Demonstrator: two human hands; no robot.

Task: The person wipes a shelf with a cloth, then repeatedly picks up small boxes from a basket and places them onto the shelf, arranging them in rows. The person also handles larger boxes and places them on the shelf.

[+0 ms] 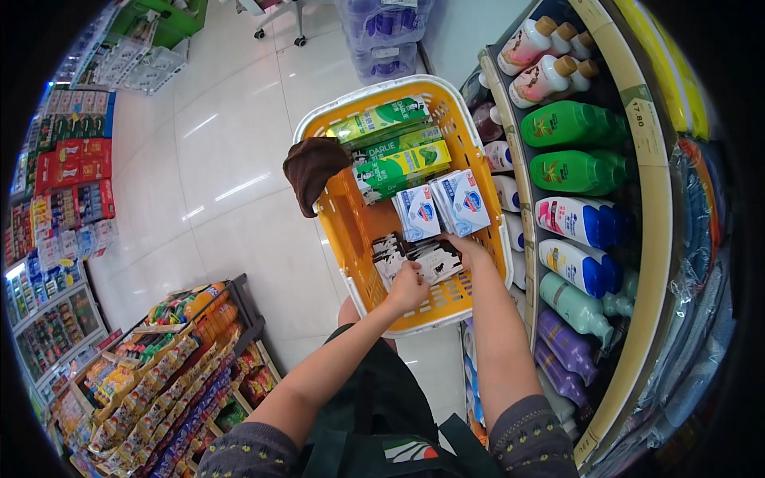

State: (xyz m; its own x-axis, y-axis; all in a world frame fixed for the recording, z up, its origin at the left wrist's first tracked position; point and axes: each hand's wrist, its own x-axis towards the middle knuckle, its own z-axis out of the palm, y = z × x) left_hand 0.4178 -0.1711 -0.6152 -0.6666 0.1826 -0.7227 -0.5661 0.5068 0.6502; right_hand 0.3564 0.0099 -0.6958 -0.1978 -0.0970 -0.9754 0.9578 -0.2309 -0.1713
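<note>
An orange plastic shopping basket with a white rim stands before me. In its near end lie black-and-white packets. My left hand has its fingers bent at the packets' left and near edge. At their right far edge is my right hand, its fingertips partly hidden beside the packets. Blue-and-white soap boxes sit in stacks just beyond. Green and yellow Darlie toothpaste boxes fill the far part. A dark brown cloth hangs over the basket's left rim.
Shelves at the right hold green shampoo bottles, white bottles with blue caps and purple pump bottles. A snack rack stands at the lower left. Wrapped purple packs are stacked beyond the basket. Tiled floor lies to the left.
</note>
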